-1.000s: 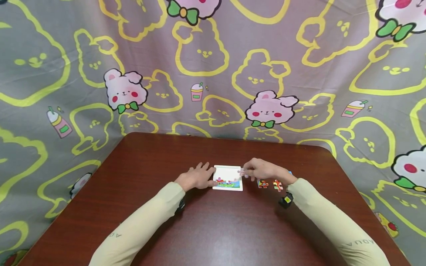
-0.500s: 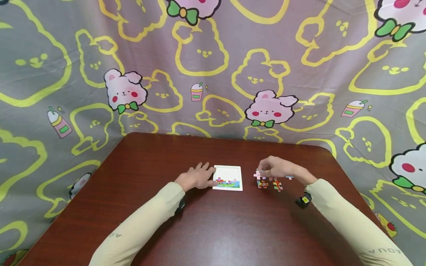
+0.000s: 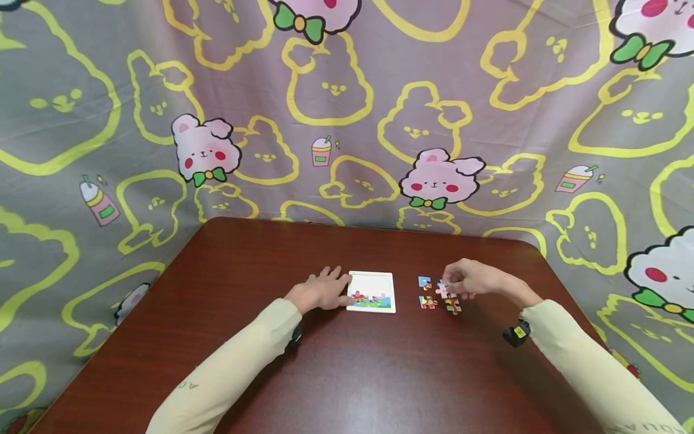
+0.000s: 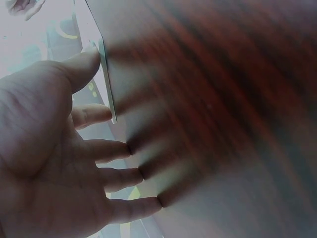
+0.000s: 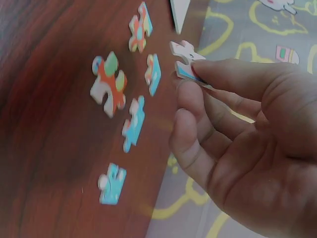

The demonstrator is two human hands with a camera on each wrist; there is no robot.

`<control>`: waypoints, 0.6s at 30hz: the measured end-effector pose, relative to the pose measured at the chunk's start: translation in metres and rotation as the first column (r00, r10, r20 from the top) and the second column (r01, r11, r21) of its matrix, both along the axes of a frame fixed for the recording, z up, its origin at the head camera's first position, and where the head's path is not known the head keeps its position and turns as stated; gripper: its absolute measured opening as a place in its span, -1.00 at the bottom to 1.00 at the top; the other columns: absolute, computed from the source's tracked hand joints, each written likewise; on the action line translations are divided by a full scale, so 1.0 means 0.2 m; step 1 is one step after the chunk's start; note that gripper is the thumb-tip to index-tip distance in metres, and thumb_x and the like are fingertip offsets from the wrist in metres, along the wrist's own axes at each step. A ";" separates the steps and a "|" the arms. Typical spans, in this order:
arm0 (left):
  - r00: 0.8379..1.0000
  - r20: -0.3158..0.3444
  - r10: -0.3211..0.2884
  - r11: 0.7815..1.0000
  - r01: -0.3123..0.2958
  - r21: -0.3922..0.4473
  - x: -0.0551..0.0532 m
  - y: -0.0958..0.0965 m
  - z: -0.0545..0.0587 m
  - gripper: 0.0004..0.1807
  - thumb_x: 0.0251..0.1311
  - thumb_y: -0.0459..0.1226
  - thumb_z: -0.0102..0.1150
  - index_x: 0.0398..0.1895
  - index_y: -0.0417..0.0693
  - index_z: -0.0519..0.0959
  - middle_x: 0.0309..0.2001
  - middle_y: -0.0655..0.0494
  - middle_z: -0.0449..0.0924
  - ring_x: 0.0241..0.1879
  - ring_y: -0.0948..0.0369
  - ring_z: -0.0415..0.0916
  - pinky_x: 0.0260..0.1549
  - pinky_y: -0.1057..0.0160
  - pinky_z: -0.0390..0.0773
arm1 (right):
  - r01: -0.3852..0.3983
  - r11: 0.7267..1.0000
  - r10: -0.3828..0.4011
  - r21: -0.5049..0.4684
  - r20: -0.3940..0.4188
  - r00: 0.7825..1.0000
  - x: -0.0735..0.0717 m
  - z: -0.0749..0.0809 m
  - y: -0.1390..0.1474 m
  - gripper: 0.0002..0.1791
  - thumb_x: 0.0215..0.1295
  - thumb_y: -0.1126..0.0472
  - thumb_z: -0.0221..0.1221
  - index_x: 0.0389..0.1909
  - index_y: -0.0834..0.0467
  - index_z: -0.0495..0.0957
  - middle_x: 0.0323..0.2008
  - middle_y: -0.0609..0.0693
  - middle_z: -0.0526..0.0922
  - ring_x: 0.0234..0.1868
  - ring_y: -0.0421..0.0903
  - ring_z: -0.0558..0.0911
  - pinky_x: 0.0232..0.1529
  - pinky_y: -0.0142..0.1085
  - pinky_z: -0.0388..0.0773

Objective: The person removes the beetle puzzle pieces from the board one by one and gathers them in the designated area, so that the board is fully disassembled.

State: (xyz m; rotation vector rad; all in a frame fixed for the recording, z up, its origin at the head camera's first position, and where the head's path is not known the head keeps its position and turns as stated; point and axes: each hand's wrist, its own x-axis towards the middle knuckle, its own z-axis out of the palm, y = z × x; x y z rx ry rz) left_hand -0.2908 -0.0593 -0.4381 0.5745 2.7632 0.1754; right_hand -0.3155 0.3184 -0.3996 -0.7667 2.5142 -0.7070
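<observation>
While the left hand (image 3: 321,290), fingers spread, touches the left edge of the white jigsaw tray (image 3: 371,282), whose near part bears a colourful scene, the right hand (image 3: 473,278) pinches a pink jigsaw piece (image 3: 441,290) between thumb and fingers, near loose jigsaw pieces (image 3: 428,302) lying on the brown table (image 3: 347,367) right of the tray.

The right hand (image 5: 262,141) is partly covering a puzzle piece (image 5: 187,51); the lower edge is cropping both sleeves (image 3: 233,363) in the head view.
In the right wrist view, the white tray (image 5: 181,11) is running off the top, just a corner showing. In the left wrist view, the left hand (image 4: 54,144) is hiding part of it, and the tabletop (image 4: 223,99) is looking blurred. In the head view, the print on the loose pieces (image 3: 428,302) is appearing too small to make out.
</observation>
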 end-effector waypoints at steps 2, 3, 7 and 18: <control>1.000 0.003 0.002 1.000 -0.002 0.001 0.00 0.00 0.00 -0.27 0.39 0.20 -0.09 0.54 0.20 0.10 0.58 -0.10 -0.13 0.56 -0.16 -0.17 0.41 -0.26 0.05 | 0.001 1.000 -0.001 0.008 0.009 1.000 0.00 0.00 0.03 -0.95 0.36 0.30 0.17 -0.29 0.18 0.59 -0.50 0.08 0.59 -0.59 -0.14 0.54 -0.56 -0.25 0.56; 1.000 0.005 0.003 1.000 -0.003 0.001 0.00 0.00 0.00 -0.26 0.39 0.20 -0.09 0.54 0.20 0.09 0.58 -0.10 -0.13 0.56 -0.16 -0.17 0.41 -0.26 0.05 | -0.005 1.000 0.005 0.010 0.012 1.000 0.00 0.00 0.05 -0.95 0.36 0.30 0.17 -0.29 0.18 0.59 -0.50 0.06 0.58 -0.59 -0.14 0.55 -0.58 -0.26 0.55; 1.000 0.009 0.002 1.000 -0.002 0.003 0.00 0.00 0.00 -0.26 0.39 0.20 -0.09 0.55 0.19 0.08 0.59 -0.10 -0.13 0.56 -0.16 -0.17 0.41 -0.27 0.05 | -0.003 1.000 0.002 0.028 0.029 1.000 0.00 0.00 0.10 -0.93 0.36 0.27 0.18 -0.27 0.15 0.63 -0.53 -0.02 0.55 -0.61 -0.14 0.56 -0.59 -0.24 0.57; 1.000 0.008 0.011 1.000 -0.011 -0.011 -0.01 0.01 0.01 -0.26 0.39 0.20 -0.10 0.54 0.19 0.08 0.59 -0.09 -0.13 0.56 -0.15 -0.18 0.42 -0.25 0.05 | 0.050 0.997 -0.053 0.060 0.052 0.997 -0.02 -0.04 0.22 -0.96 0.33 0.31 0.20 -0.29 0.21 0.59 -0.55 0.00 0.56 -0.62 -0.17 0.54 -0.60 -0.30 0.55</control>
